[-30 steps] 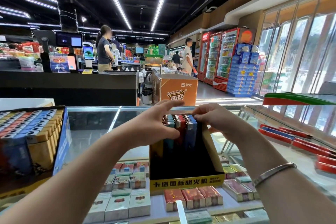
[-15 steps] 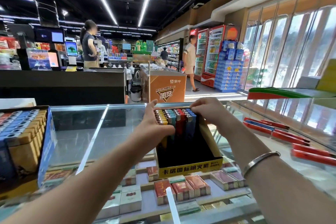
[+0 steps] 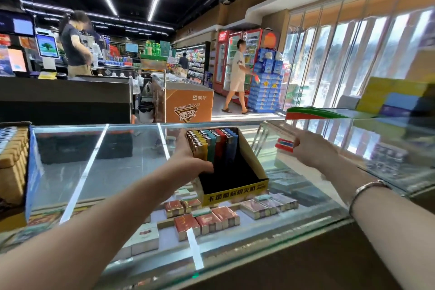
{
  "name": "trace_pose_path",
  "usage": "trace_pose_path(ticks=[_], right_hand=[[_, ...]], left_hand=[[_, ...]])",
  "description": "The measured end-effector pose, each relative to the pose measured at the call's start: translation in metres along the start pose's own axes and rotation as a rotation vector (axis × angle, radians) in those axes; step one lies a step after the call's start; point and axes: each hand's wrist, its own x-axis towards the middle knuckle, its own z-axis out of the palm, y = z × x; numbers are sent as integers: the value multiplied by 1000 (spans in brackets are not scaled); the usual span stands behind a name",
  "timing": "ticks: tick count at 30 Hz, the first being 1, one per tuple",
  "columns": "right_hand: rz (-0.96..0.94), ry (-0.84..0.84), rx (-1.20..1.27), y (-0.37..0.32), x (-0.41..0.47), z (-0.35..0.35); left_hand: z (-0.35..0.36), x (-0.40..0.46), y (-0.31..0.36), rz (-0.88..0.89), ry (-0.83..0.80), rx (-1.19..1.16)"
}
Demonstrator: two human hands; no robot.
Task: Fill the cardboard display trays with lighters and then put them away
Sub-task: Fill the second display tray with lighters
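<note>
Head view: my left hand (image 3: 188,160) grips the tray (image 3: 253,167) on the glass tabletop (image 3: 94,162), bracing the upright lighters (image 3: 211,146) at its far end. My right hand (image 3: 308,148) pinches loose lighters (image 3: 285,144) just right of it, nearer them.

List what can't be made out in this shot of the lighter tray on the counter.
- Head view: the right hand is motion-blurred, so whether it grips the red lighters beside it is unclear.
- The left hand covers the left wall of the cardboard display tray.
- The tray's black interior hides its floor.
- The second tray of lighters is cut off by the left edge.
</note>
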Motion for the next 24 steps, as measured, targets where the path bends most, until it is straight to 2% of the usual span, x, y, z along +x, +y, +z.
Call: trace_pose_path(ticks=[4, 8, 17, 21, 24], right_hand=[[100, -41, -201, 28, -23, 3], [137, -66, -298, 43, -35, 7], [2, -176, -249, 48, -26, 7], [94, -20, -177, 59, -22, 15], [146, -83, -186, 68, -21, 16]], left_hand=[[7, 4, -5, 4, 51, 103], [11, 2, -3, 5, 52, 175], [11, -2, 0, 1, 28, 191], [10, -3, 1, 6, 15, 147], [9, -4, 0, -7, -16, 109]])
